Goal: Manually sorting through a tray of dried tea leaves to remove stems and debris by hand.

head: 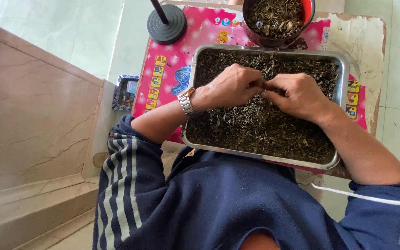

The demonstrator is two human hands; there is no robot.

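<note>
We are pinching a small brown stem (269,86) between left hand (231,85) and right hand (297,95) | both hovering over the steel tray (343,74) of dried leaves (260,125) — on the pink counter (167,69) | red bowl (307,11) behind.

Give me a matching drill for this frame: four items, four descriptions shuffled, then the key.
Items:
1. metal tray
2. red bowl
3. wristwatch
4. round black stand base

Descriptions:
A. on the left hand's wrist
B. far left on the pink mat
C. under both hands, full of dried leaves
D. beyond the tray, holding dried leaves

Pairs: 1-C, 2-D, 3-A, 4-B
</note>
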